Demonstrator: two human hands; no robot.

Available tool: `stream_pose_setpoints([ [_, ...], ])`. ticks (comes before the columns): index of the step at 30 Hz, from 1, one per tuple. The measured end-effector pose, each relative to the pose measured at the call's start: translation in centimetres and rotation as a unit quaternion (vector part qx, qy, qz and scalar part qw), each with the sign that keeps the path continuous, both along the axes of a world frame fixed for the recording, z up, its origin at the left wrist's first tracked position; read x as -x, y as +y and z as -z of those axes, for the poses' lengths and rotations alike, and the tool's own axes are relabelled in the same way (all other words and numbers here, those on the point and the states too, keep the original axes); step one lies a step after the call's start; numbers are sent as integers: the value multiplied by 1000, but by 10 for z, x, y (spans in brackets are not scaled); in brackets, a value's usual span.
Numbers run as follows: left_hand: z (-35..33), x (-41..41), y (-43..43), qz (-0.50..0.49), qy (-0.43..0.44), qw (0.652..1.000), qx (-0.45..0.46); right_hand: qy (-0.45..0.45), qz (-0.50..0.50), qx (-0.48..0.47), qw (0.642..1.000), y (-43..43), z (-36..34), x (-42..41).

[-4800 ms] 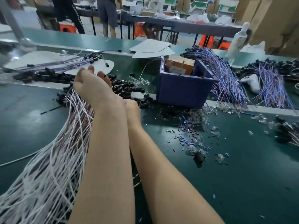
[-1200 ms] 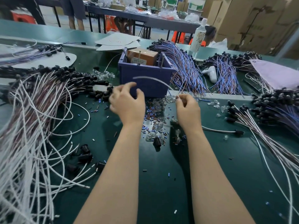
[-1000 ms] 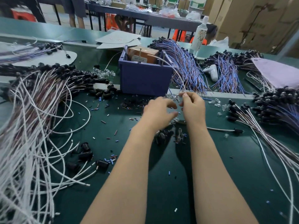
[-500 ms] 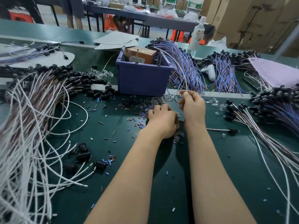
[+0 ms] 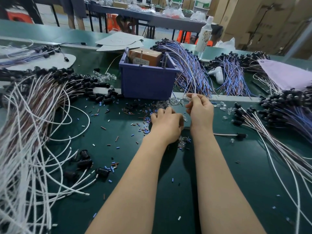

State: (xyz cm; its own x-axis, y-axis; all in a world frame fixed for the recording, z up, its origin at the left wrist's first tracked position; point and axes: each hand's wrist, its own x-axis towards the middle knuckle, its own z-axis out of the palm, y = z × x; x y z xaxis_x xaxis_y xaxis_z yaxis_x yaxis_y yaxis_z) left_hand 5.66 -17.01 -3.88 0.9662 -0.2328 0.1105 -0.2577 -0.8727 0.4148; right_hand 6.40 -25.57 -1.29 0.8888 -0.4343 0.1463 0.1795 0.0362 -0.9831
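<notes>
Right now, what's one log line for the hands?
right hand: pinches white wire | left hand: fingers down among clear bulbs, hold unclear

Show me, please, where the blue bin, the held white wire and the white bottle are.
blue bin (image 5: 148, 83), head view, front wall.
white wire (image 5: 195, 88), head view, lower stretch.
white bottle (image 5: 205, 37), head view, body.

The table (image 5: 236, 174) is dark green, strewn with blue, brown and white offcuts (image 5: 143, 122). The bin (image 5: 146, 81) is violet-blue, its carton (image 5: 146, 56) brown. The raised wire (image 5: 194, 83) is white; the left bundle (image 5: 25, 149) is white with black sockets (image 5: 86, 163).
</notes>
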Motion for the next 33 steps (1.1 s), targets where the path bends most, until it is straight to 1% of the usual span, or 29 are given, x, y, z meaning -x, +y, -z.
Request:
stream_pose_setpoints([
  [4, 2, 0, -2, -3, 4, 1000, -30, -2, 0, -5, 1000, 0, 1, -1],
  [6, -2, 0, -3, -13, -21, 1000, -15, -3, 6, 6, 1000, 0, 0, -1],
  [7, -6, -1, -1, -22, -40, 999, 14, -6, 10, 17, 1000, 0, 1, -2],
  [8, -10, -2, 1, -31, -53, 996, 67, -12, 13, 31, 999, 0, 1, -2],
  [9, -16, -3, 4, -36, -53, 988, 142, -19, 16, 49, 998, 0, 1, -2],
  [10, -20, -2, 7, -38, -41, 972, 227, -26, 17, 66, 997, 1, 2, -2],
  [12, -27, 0, 13, -54, -23, 930, 364, -39, 9, 86, 996, 3, 2, -1],
  [13, -29, 1, 16, -73, -23, 902, 424, -40, -1, 91, 995, 5, 2, 0],
  [14, -30, 1, 18, -95, -22, 866, 490, -39, -14, 94, 995, 8, 1, 1],
  [15, -32, 1, 21, -116, -11, 820, 560, -38, -30, 90, 995, 11, 1, 2],
  [17, -35, 0, 27, -141, 41, 702, 697, -35, -63, 75, 995, 18, 0, 4],
  [18, -36, -1, 30, -144, 73, 645, 747, -32, -76, 69, 994, 23, 0, 5],
  [19, -35, -1, 33, -143, 101, 608, 774, -28, -85, 66, 994, 27, 2, 5],
  [20, -33, -2, 35, -138, 123, 600, 778, -24, -89, 65, 994, 31, 3, 5],
  [22, -30, -2, 37, -128, 145, 623, 758, -18, -87, 69, 994, 36, 7, 5],
  [25, -28, -2, 38, -121, 155, 657, 728, -7, -71, 85, 994, 36, 10, 5],
  [26, -27, -2, 38, -123, 157, 674, 711, -5, -69, 86, 994, 36, 11, 5],
  [28, -25, -2, 37, -134, 149, 725, 659, -2, -66, 97, 993, 36, 10, 5],
  [30, -24, -2, 37, -147, 118, 768, 611, 1, -67, 101, 993, 37, 9, 6],
  [31, -24, -2, 37, -155, 98, 777, 603, 1, -69, 95, 993, 37, 8, 7],
  [32, -25, -3, 38, -163, 77, 773, 608, -1, -64, 93, 994, 36, 7, 7],
  [33, -27, -2, 39, -170, 60, 756, 629, -4, -50, 96, 994, 35, 6, 6],
])
